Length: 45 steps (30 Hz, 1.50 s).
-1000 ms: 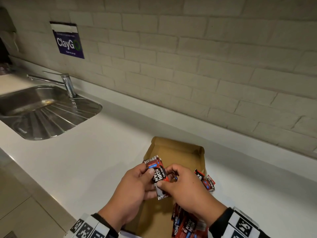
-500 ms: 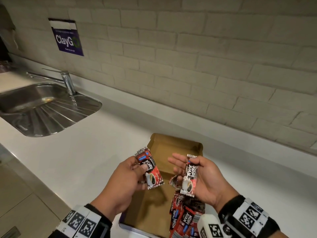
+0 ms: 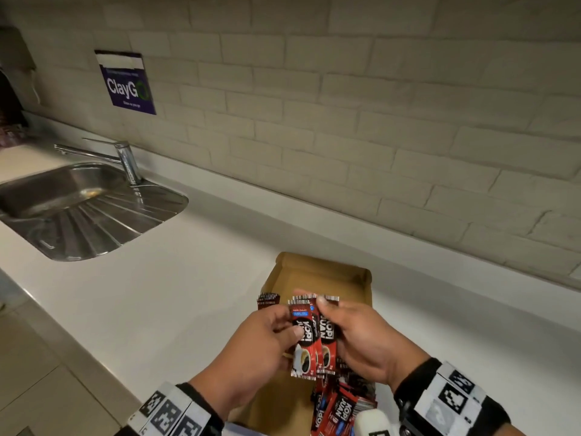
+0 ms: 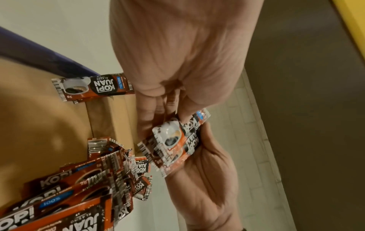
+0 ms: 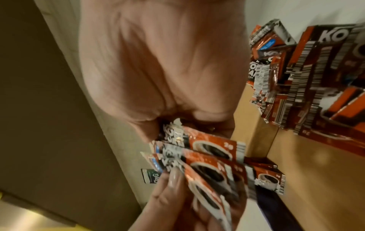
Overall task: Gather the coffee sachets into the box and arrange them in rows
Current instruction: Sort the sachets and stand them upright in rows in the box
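Over the open cardboard box (image 3: pixel 323 270) my two hands hold a small fan of red-and-black coffee sachets (image 3: pixel 312 338) upright between them. My left hand (image 3: pixel 283 328) pinches the front sachet with its thumb. My right hand (image 3: pixel 342 328) grips the ones behind, thumb on their top edge. The left wrist view shows the held sachets (image 4: pixel 173 140) between both hands. In the right wrist view they (image 5: pixel 209 150) overlap. A loose pile of sachets (image 3: pixel 341 407) lies at the box's near right. One more sachet (image 3: pixel 268 299) stands at the box's left wall.
The box sits on a white counter (image 3: pixel 176 294) against a brick wall. A steel sink (image 3: pixel 78 209) with a faucet (image 3: pixel 125 158) lies far left. The counter's front edge runs diagonally at lower left.
Half a second ago my hands were apart, each with its own sachet. They have come together and the sachets now overlap between them.
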Available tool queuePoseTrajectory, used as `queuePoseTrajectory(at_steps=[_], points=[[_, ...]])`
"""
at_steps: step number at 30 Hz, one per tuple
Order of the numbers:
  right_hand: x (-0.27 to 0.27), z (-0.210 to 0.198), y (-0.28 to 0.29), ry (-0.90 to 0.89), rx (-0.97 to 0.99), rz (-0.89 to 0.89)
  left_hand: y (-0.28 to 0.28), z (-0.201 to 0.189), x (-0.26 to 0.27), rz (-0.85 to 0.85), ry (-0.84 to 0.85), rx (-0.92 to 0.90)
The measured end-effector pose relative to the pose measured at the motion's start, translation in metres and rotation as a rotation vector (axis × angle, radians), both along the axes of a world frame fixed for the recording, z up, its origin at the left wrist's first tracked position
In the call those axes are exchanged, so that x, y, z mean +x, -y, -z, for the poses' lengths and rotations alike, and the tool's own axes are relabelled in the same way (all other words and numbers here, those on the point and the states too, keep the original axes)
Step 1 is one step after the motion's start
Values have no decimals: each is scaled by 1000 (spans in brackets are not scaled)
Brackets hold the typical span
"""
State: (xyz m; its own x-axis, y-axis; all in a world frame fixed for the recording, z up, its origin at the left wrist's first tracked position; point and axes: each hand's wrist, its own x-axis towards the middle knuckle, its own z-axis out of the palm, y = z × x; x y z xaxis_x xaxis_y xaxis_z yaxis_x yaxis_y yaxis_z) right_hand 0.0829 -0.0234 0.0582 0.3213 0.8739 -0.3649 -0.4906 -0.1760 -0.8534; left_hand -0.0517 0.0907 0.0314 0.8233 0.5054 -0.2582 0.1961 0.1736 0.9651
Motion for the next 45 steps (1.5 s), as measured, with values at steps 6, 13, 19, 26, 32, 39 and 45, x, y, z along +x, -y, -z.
queuePoseTrajectory(at_steps=[6, 13, 19, 26, 32, 39, 45], points=[[-5, 4, -5, 180, 0, -68, -1, 0, -1, 18, 0, -1], [-1, 13, -10, 365, -67, -115, -1, 0, -2, 23, 16, 35], [-3, 25, -16, 590, -178, -210, -7, 6, -4, 17, -35, 96], [6, 23, -19, 728, -382, -166, -51, 33, -26, -155, -161, 267], [-25, 47, -51, 887, -507, -318, -69, 57, -20, -189, -218, 392], [-39, 87, -88, 1104, -648, -448, -70, 82, -10, -177, -319, 578], [-40, 106, -98, 1205, -658, -391, -71, 90, -5, -218, -326, 627]])
